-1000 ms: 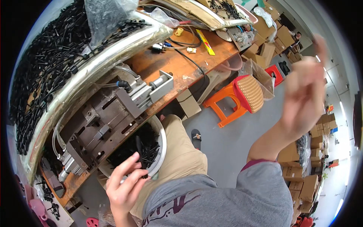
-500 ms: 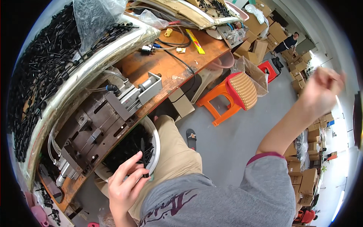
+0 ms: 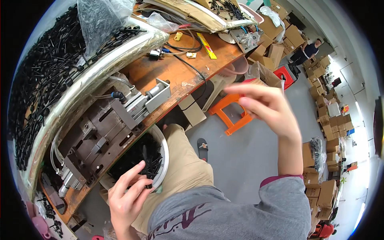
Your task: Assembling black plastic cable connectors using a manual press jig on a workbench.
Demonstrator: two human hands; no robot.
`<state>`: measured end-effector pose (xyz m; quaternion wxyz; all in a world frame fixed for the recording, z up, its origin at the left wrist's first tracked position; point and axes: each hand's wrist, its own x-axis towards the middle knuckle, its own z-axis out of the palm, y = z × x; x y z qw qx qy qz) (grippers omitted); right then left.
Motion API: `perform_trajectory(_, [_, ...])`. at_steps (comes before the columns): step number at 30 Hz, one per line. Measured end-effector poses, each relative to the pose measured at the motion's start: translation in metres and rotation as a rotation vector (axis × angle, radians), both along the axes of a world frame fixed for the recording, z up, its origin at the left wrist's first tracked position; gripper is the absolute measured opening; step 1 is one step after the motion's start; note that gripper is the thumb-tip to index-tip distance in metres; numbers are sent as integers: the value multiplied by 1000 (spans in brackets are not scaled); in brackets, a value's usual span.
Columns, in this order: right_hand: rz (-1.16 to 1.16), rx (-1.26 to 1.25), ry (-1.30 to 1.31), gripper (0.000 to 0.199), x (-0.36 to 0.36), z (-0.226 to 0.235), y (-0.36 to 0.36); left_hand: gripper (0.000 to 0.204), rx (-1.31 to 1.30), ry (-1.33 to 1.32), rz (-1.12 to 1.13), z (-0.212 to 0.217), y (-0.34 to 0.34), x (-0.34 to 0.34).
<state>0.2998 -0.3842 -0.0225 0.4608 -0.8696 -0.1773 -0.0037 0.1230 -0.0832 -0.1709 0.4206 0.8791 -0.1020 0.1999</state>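
Fingers of the left hand (image 3: 127,196) are pinched around a slim black part (image 3: 147,170), held roughly upright at the fingertips, in front of a white round basket (image 3: 165,158) whose dark contents make the part's outline hard to trace. The right hand (image 3: 270,106) (slightly blurred) is raised out to the side, its index finger stretched toward the left and its thumb apart below, in front of an orange stool (image 3: 224,110) on the grey floor. Beside the basket, a brown metal fixture (image 3: 116,134) with silver cylinders and air tubes sits on a worn wooden bench (image 3: 148,72). At upper left, a large heap of black parts (image 3: 44,80) fills a tray with a pale, wrapped rim (image 3: 140,42). Cardboard boxes (image 3: 294,36) and another person (image 3: 308,51) appear at upper right.
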Motion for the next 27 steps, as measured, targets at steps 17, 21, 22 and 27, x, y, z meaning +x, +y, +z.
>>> perform_trajectory(17, [398, 1135, -540, 7, 13, 60, -49, 26, -48, 42, -25, -9, -5, 5])
perform_trajectory(21, [-6, 561, -249, 18, 2, -17, 23, 23, 9, 33, -13, -3, -10, 11])
perform_trajectory(22, [30, 423, -209, 22, -3, -10, 24, 23, 13, 21, -3, -3, -9, 10])
perform_trajectory(27, [306, 1173, -598, 18, 10, 42, -37, 25, 1, 32, 6, -9, -4, 6])
